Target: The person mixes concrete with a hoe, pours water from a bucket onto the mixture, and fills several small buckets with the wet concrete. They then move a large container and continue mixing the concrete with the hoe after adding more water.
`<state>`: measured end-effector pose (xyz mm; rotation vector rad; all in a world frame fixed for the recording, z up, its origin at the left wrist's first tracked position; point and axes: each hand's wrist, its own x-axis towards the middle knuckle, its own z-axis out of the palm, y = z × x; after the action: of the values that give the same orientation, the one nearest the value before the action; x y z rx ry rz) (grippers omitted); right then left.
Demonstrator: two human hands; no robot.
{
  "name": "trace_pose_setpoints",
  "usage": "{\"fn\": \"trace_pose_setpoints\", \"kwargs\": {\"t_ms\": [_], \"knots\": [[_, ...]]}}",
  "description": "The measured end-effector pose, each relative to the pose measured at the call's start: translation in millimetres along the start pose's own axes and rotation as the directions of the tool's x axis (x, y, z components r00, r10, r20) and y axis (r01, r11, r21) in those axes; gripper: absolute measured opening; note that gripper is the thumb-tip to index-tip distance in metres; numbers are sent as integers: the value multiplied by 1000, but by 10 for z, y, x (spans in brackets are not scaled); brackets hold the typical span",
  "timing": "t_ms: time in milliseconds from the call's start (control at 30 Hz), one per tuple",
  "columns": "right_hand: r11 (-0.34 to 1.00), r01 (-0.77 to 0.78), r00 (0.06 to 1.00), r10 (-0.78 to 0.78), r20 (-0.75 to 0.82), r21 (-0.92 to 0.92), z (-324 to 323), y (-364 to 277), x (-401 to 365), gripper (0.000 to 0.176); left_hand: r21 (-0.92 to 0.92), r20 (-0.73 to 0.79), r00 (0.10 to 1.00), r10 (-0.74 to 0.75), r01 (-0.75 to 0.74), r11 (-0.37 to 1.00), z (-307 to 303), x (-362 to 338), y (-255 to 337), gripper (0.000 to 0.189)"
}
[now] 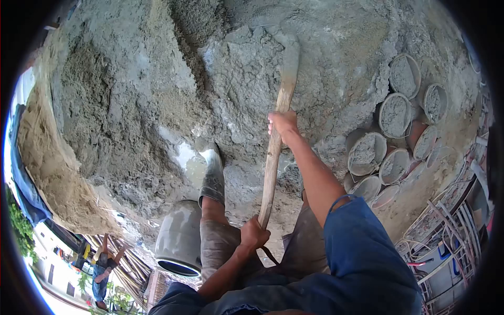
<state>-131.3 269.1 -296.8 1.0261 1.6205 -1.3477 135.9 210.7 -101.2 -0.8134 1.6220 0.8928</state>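
Note:
Both my hands are wrapped round the wooden handle (274, 157) of a hoe, which slants from my lap up into wet grey mortar (244, 79). My right hand (283, 126) grips the upper part, with the arm stretched forward. Lower down, near the butt end between my knees, my left hand (254, 234) is closed on the same handle. The far end of the handle is coated in mortar, and the hoe's blade is mostly hidden in the mix.
Several buckets (395, 115) filled with mortar stand at the right. My boot (213, 170) is at the edge of the mix, beside a dark upturned-looking container (178, 236). Metal frames (446, 247) lie at the lower right. Another person (102, 273) stands at the lower left.

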Motion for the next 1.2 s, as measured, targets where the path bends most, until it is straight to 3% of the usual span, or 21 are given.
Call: {"fn": "trace_pose_setpoints", "kwargs": {"t_ms": [67, 133, 200, 233, 300, 333, 400, 467, 533, 567, 700, 767, 833, 900, 967, 1000, 1067, 1200], "knots": [[1000, 22, 999, -23, 25, 1, -216, 186, -390, 10, -57, 105, 994, -16, 22, 998, 142, -336, -112, 37], [998, 52, 996, -55, -73, -41, -425, 305, -920, 15, -141, 198, 979, 55, -27, 990, 458, -658, -434, 39], [993, 52, 988, -67, -142, -104, -658, 348, -1363, 49, -289, 311, 941, 132, -39, 957, 606, -884, -597, 42], [987, 101, 974, -124, -189, -128, -758, 247, -1477, 50, -398, 335, 923, 192, -47, 916, 539, -979, -535, 42], [974, 177, 937, -212, -279, -144, -958, -108, -1557, 52, -375, 354, 906, 231, -88, 923, 370, -758, -299, 41], [970, 204, 913, -238, -332, -134, -1057, -363, -1434, 52, -230, 383, 890, 246, -166, 959, 368, -421, -248, 42], [925, 359, 883, -379, -277, -123, -1311, -855, -943, 48, -333, 253, 824, 507, -418, 845, 134, 343, 114, 46], [883, 467, 821, -455, -345, -54, -1349, -1457, -327, 47, -399, 126, 737, 664, -575, 714, -363, 872, 765, 40], [917, 364, 855, -399, -331, -165, -1418, -1758, 314, 39, -513, 290, 759, 583, -391, 764, -955, 863, 1311, 37], [927, 275, 861, -355, -364, -254, -1321, -1820, 361, 37, -515, 298, 749, 592, -396, 760, -1070, 700, 1317, 37], [983, 41, 895, -116, -431, -179, -608, -1154, -181, 23, -363, 251, 860, 443, -341, 867, -1609, -93, 692, 34], [997, 27, 902, -58, -427, -77, -241, -665, -377, 18, -290, 238, 872, 428, -357, 888, -1904, -255, 122, 35], [991, 77, 921, -30, -389, 105, 164, -212, -637, 12, -73, 266, 886, 380, -375, 924, -2197, -315, -440, 34], [955, 133, 918, -19, -395, 264, 671, 148, -963, 40, -100, 259, 902, 344, -329, 939, -2501, -285, -1034, 31], [905, 89, 944, 56, -324, 417, 1060, 280, -1411, 48, 155, 136, 928, 347, -366, 918, -2620, -133, -1670, 27], [901, 73, 946, 73, -316, 428, 1164, 409, -1543, 48, 167, 140, 933, 332, -352, 921, -2656, -77, -1912, 27], [823, 129, 976, -7, -218, 553, 1235, 626, -1775, 49, 354, -56, 955, 291, -254, 900, -2649, -47, -2246, 25], [845, 153, 975, -44, -219, 512, 1022, 523, -2641, 36, 247, -14, 978, 208, -198, 948, -2445, -641, -2468, 26]]}}
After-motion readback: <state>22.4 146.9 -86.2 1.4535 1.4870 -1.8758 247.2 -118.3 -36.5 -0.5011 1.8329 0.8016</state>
